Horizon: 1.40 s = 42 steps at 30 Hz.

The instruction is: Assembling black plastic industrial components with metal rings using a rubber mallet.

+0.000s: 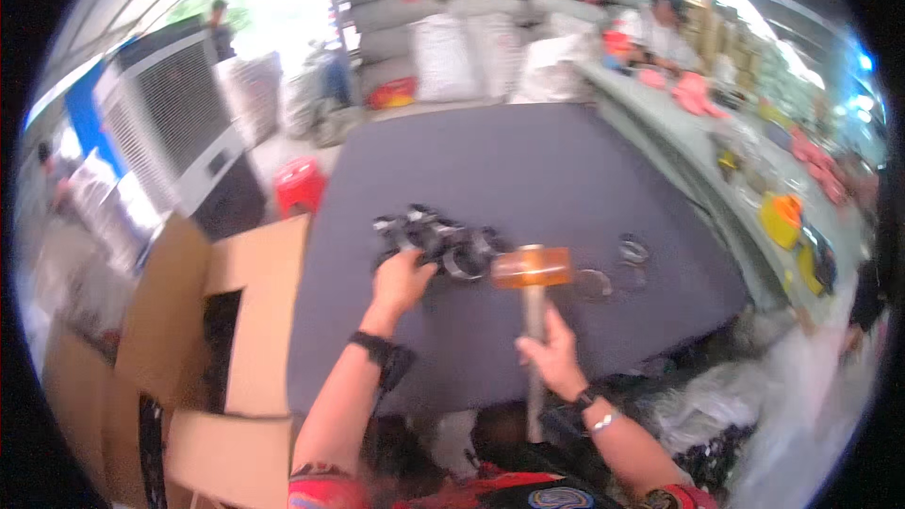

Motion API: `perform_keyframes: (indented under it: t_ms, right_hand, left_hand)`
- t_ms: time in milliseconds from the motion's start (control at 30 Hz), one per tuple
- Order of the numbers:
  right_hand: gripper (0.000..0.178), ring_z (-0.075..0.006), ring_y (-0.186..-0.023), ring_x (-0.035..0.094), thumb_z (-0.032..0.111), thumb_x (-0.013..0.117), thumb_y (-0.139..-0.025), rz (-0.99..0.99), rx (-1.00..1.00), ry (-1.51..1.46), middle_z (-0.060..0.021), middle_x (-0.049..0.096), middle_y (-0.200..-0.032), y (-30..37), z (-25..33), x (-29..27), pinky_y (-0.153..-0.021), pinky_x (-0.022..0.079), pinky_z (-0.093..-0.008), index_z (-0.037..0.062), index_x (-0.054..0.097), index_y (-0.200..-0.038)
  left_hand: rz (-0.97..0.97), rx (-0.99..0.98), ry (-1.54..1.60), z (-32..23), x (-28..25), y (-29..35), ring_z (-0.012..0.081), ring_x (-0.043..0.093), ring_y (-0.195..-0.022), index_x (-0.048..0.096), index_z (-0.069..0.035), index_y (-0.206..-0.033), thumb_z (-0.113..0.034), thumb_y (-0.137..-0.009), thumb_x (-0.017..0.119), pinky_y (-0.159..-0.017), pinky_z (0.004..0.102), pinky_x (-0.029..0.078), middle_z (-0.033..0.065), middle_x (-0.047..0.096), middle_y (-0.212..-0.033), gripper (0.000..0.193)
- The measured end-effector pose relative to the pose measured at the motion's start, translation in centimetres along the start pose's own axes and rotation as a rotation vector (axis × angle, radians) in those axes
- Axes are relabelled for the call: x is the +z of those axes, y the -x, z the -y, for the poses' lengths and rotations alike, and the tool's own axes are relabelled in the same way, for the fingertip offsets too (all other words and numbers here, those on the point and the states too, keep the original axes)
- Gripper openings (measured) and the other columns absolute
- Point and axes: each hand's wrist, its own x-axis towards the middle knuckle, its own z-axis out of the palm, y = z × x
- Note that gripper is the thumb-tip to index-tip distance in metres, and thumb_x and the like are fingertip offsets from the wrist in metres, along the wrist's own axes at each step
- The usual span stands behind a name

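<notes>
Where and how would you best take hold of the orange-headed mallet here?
The mallet is probably best gripped around mid-handle, coming from the right, as the right hand does: the handle is long, slim and straight, reaching down toward the person, with the wide head kept clear at the top.

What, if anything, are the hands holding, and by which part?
The right hand holds a mallet by the middle of its handle. The left hand is at the pile of black pieces; whether it grips one cannot be told.

Blurred black pieces (436, 241), blurred mallet (534, 270), cardboard box (262, 330) cut off
</notes>
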Motion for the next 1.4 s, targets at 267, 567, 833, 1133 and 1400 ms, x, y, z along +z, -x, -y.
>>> perform_keyframes:
  t_ms: [267, 567, 833, 1133, 1400]
  right_hand:
    - [0.082, -0.0085, -0.061, 0.05, 0.007, 0.06, -0.086, 0.154, -0.011, -0.135, -0.006, 0.055, -0.1, -1.1, -1.4, 3.2, -0.054, 0.046, -0.0249, 0.0107, 0.01, -0.151]
    - [0.081, -0.0094, -0.061, 0.051, 0.007, 0.059, -0.085, 0.12, -0.055, -0.141, -0.0064, 0.053, -0.098, -0.5, -0.3, 1.9, -0.054, 0.047, -0.0257, 0.0125, 0.011, -0.151]
    - [0.081, -0.0104, -0.067, 0.054, 0.009, 0.06, -0.086, 0.16, -0.03, -0.07, -0.0073, 0.054, -0.095, -0.4, -0.3, 2.3, -0.06, 0.049, -0.0259, 0.0049, 0.011, -0.15]
    - [0.08, -0.0109, -0.063, 0.057, 0.008, 0.06, -0.084, 0.149, -0.021, -0.04, -0.0065, 0.055, -0.09, -0.4, -0.6, 2.2, -0.06, 0.05, -0.0267, 0.0057, 0.013, -0.149]
    - [0.08, -0.0099, -0.06, 0.055, 0.009, 0.059, -0.084, 0.184, -0.002, 0.008, -0.0061, 0.055, -0.089, 0.2, 0.5, 1.8, -0.057, 0.049, -0.0263, 0.0071, 0.013, -0.15]
  left_hand:
    - [0.146, 0.03, 0.143, 4.0, 0.4, 2.5, 0.0268, 0.058, -0.056, 0.054, 0.008, -0.068, -0.015, -0.077, 0.065, -0.053, 0.0407, 0.041, 0.0201, 0.055, -0.058, 0.026]
    - [0.43, -0.251, 0.496, 1.5, -4.9, 9.7, 0.014, 0.053, -0.056, 0.062, 0.001, -0.072, -0.019, -0.088, 0.056, -0.053, 0.0302, 0.04, 0.0048, 0.06, -0.066, 0.026]
    - [0.129, -0.346, 0.748, -0.7, -10.3, 20.0, 0.0133, 0.04, -0.056, 0.053, 0.001, -0.07, -0.023, -0.092, 0.054, -0.051, 0.031, 0.03, 0.0001, 0.046, -0.06, 0.033]
    - [-0.368, -0.482, 0.797, -0.5, -9.8, 26.6, 0.0154, 0.047, -0.07, 0.056, 0.0, -0.084, -0.023, -0.093, 0.049, -0.063, 0.0308, 0.039, 0.0061, 0.053, -0.077, 0.026]
    - [-0.3, -0.306, 0.605, 3.1, -7.7, 29.3, 0.0259, 0.05, -0.067, 0.048, 0.003, -0.078, 0.0, -0.085, 0.042, -0.059, 0.0381, 0.043, 0.0162, 0.056, -0.076, 0.01]
